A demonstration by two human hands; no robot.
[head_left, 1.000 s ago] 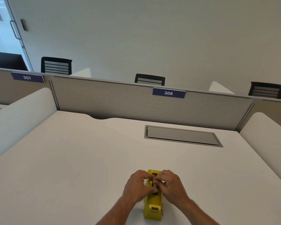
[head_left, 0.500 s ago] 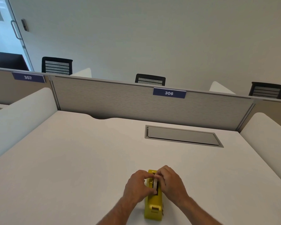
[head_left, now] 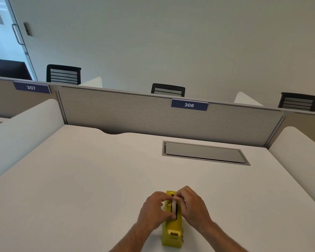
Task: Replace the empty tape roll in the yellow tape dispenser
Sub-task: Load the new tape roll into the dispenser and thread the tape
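The yellow tape dispenser (head_left: 172, 228) is standing on the near part of the white worktop (head_left: 80, 179). The left hand (head_left: 154, 210) and the right hand (head_left: 194, 206) are together pinching the pale tape roll (head_left: 174, 206) in its slot.

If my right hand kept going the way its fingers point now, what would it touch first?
The right hand points left and slightly away, onto the white tape roll in the yellow tape dispenser. It seems to touch that roll already; beyond it lies the left hand.
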